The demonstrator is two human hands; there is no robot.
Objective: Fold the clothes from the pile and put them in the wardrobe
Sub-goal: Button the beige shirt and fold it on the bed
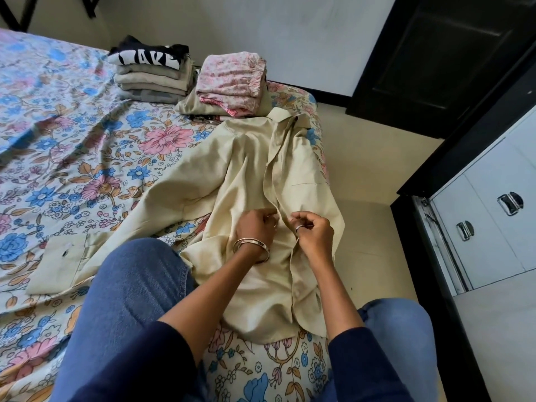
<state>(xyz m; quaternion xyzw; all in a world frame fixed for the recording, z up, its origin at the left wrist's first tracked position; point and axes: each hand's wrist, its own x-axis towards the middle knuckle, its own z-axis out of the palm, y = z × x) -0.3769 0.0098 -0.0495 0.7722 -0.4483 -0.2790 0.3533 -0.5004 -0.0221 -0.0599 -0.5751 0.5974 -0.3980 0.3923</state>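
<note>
Wardrobe [490,216] cropped, fingertips behind shirt [255,175]

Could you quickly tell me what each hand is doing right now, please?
Left hand: grip pinching the cream shirt at its front edge.
Right hand: grip pinching the same shirt's opposite front edge.

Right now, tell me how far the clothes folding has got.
Done: two folded stacks at the far end of the floral-sheeted bed, one topped by a black printed top, one by pink floral cloth. In hand: the left hand and right hand pinch the front edges of a cream collared shirt, spread unfolded. Left: folding it, then moving everything to the wardrobe.
</note>
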